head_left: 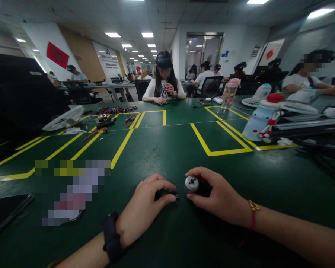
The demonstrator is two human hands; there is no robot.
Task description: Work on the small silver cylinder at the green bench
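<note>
The left hand (145, 208) and the right hand (220, 199) rest low on the green counter (167, 156), close together but not touching. The left hand has a black band (111, 238) on its wrist. Its thumb and forefinger are pinched on a small black part (173, 194) that lies on the counter, its tiny round end pointing toward the right hand. The right hand has a red cord (252, 216) on its wrist. It is closed around a short cylinder (191, 183), fingers over the top and thumb below, with the cylinder's silver face turned up toward the camera. The cylinder sits just beside the black part, and I cannot tell whether the two touch.

Well to the left of the left hand, a dark flat slab (5, 212) lies at the counter's edge. Beyond both hands, yellow tape lines (212, 152) mark out boxes on the counter. Further out to the left lie a white fan (64, 118) tipped on its side and a tangle of coloured wires (114, 109). Far to the right stands a pale blue bottle with a red cap (264, 115), and behind it a clear bottle with a pink lid (229, 93). Straight ahead, across the counter, a seated person in a white shirt (163, 87) holds both hands up near the chest.
</note>
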